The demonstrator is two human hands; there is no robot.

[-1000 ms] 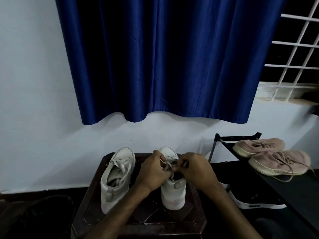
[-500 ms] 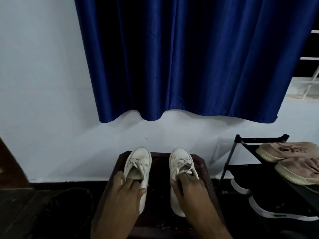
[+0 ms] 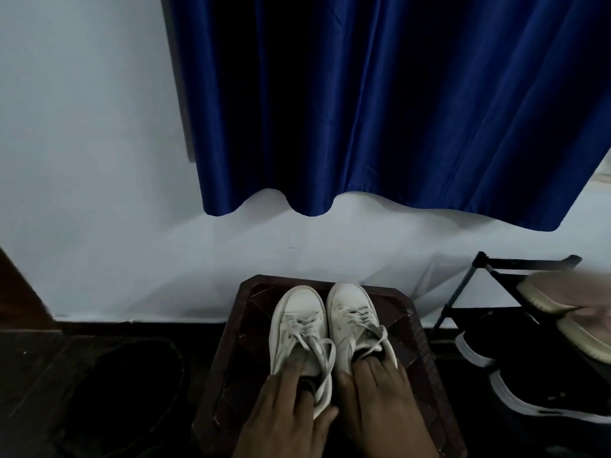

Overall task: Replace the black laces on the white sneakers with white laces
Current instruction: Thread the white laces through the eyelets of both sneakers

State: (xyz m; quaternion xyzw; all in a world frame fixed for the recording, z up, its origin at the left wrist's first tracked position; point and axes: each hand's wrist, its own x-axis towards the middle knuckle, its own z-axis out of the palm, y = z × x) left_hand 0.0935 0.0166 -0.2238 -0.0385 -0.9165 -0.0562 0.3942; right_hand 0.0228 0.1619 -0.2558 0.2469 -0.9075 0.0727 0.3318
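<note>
**Q:** What did the nearest part of the view show?

**A:** At six o'clock, the left hand point(image 3: 287, 414) lay released, fingers flat along the tongue of the left sneaker point(image 3: 297, 312). The right hand point(image 3: 380, 401) covered the heel of the right sneaker point(image 3: 352, 309). Its fingertips dipped into the dark mouth, so whether it was grasping or merely resting could not be told.

**Q:** How was the step best done?

**A:** It was judged to be the final squaring-up of the pair. That called for light, even pressure on both heels, toes kept level, and the loose loop beside the left thumb tucked clear so it would not snag.

**Q:** Where did the task's things lie relative to the hands?

**A:** Each sneaker ran from under its hand toward twelve o'clock, touching it. The pair stood close together, toes away, on a dark stool point(image 3: 251, 325). White laces point(image 3: 305, 327) crossed both, and no black lace was visible.

**Q:** And beyond?

**A:** At three o'clock stood a shoe rack point(image 3: 463, 292) bearing pink shoes point(image 3: 562, 292), blurred. At twelve o'clock were a pale wall point(image 3: 99, 160) and, above it, a blue curtain point(image 3: 363, 110).
</note>
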